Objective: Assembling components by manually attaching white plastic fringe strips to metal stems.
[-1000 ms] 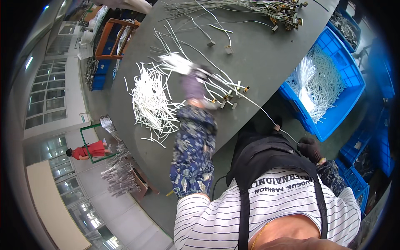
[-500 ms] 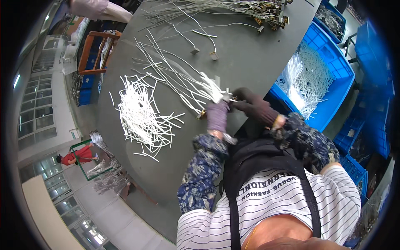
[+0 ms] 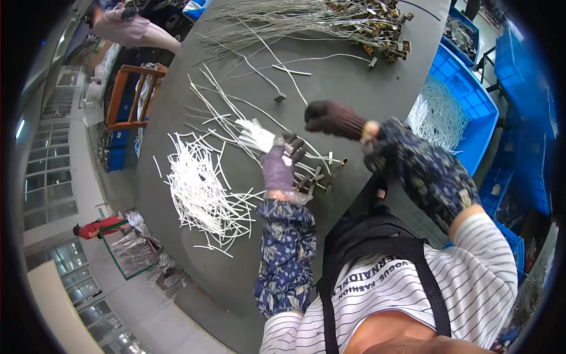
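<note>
My left hand (image 3: 279, 165), in a purple-grey glove with dark fingertips, grips a bundle of short white tubes (image 3: 257, 135) over the grey table (image 3: 259, 283). Beside and partly under it lie several thin white wires whose small metal end pieces (image 3: 317, 182) point toward me. To the right, my right hand (image 3: 335, 120) in a dark glove is closed at the end of one long wire (image 3: 293, 81); the fingers hide that end. A loose pile of white tubes (image 3: 203, 189) spreads left of my left hand. Farther off rests a wire with a grey block (image 3: 280, 97) on its end.
A large heap of wires with brass-coloured end pieces (image 3: 377, 26) covers the table's far end. At right stands a blue crate (image 3: 480, 112) with white tubes inside. A wooden chair frame (image 3: 121, 97) is beyond the left edge. Two other people (image 3: 130, 29) are in the background.
My left hand has moved left with the tube bundle, uncovering the wires' metal end pieces. My right hand has gone up and left, away from the left hand, to the long wire's end.
</note>
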The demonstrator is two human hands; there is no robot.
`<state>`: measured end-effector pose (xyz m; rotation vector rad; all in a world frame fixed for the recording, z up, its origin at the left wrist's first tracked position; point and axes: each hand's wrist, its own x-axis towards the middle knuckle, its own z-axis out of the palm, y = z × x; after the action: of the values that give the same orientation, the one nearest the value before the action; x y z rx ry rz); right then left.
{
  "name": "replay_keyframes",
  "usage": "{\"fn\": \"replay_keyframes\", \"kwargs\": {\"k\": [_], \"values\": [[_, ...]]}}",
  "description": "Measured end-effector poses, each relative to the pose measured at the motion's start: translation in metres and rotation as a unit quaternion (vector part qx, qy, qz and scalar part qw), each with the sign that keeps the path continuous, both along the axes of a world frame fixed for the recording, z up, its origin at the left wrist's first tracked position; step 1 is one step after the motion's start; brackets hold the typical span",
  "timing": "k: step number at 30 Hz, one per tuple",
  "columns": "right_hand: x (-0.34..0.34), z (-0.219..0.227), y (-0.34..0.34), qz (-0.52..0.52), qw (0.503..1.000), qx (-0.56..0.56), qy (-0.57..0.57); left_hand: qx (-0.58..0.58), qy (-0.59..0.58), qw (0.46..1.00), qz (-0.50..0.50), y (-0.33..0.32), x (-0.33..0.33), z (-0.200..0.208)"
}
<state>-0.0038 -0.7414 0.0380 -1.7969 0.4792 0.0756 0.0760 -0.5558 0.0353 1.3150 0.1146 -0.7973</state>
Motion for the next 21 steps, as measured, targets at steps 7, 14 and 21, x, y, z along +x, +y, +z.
{"fn": "replay_keyframes", "kwargs": {"k": [7, 14, 21], "values": [[-0.164, 0.000, 0.048, 0.051, 0.974, -0.132, -0.179, -0.182, 0.261, 0.948, 0.013, -0.079, 0.000, -0.058], [-0.366, -0.027, 0.061, -0.289, 0.942, 0.112, 0.126, -0.052, 0.104, 0.990, 0.080, -0.119, 0.016, -0.062], [-0.429, -0.023, 0.074, -0.299, 0.884, 0.191, 0.305, -0.127, 0.034, 0.986, 0.104, -0.117, 0.071, -0.033]]}}
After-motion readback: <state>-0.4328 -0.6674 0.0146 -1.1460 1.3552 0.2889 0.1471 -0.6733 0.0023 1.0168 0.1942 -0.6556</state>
